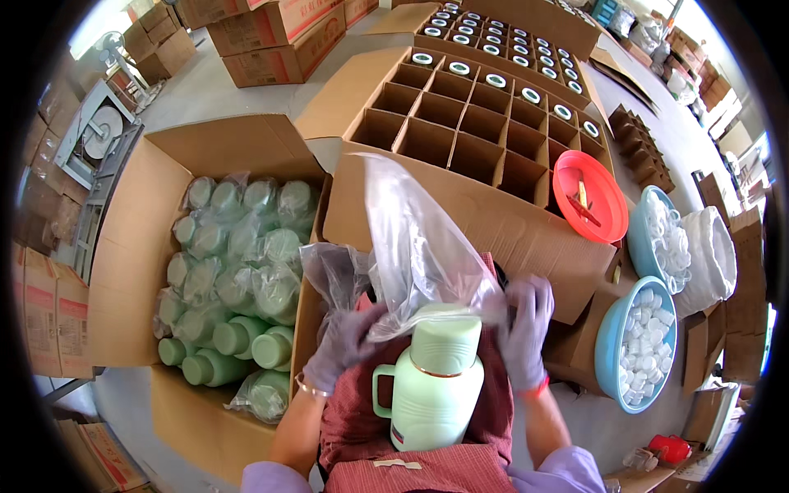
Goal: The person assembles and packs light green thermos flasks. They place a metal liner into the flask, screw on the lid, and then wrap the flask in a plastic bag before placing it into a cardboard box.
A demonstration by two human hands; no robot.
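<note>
A pale green vacuum flask (436, 398) with a side handle and a cup lid stands upright on my lap, against a dark red apron (349, 435). A clear plastic bag (419, 238) rises above it, its open edge lying over the top of the lid. My left hand (343, 343), in a grey-purple glove, is closed on the bag's edge left of the lid. On the other side my right hand (526, 329), gloved alike and slightly blurred, is closed at the bag's right edge. Neither hand grips the flask itself.
At left, an open carton (123, 271) holds several bagged green flasks (246, 238). Ahead stands a divided carton (460, 185) with flasks in its far cells. A red dish (604, 201) with small tools rests on its corner. Blue basins (606, 349) of white plastic parts stand right.
</note>
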